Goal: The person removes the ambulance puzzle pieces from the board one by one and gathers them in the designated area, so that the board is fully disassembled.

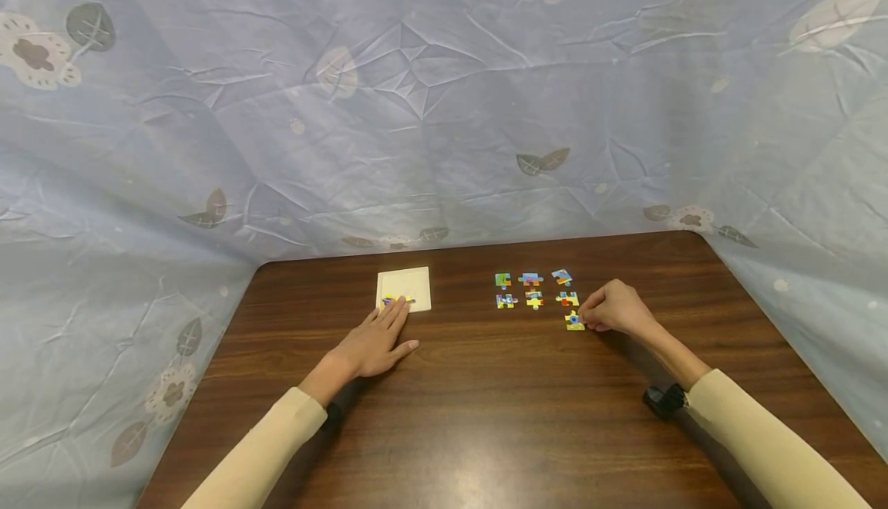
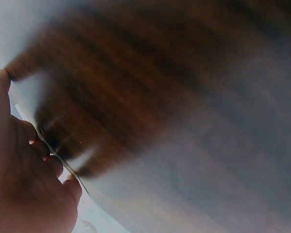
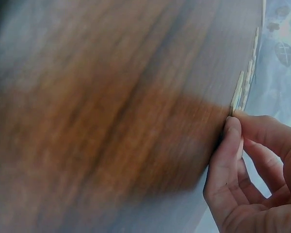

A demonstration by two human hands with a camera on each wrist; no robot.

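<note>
A pale square puzzle tray lies on the table, with colourful jigsaw pieces along its near edge. My left hand rests flat there, straight fingertips on those pieces and partly covering them. To the right, my right hand pinches a yellow jigsaw piece with a blue round mark between thumb and fingers. The right wrist view shows that piece edge-on at the fingertips. Just beyond it are several loose pieces in two rows, among them a yellow and red piece and a blue and orange piece.
The dark wooden table has its far edge against a hanging pale blue floral cloth, which also encloses both sides. A black wrist strap is on the right forearm, close above the table.
</note>
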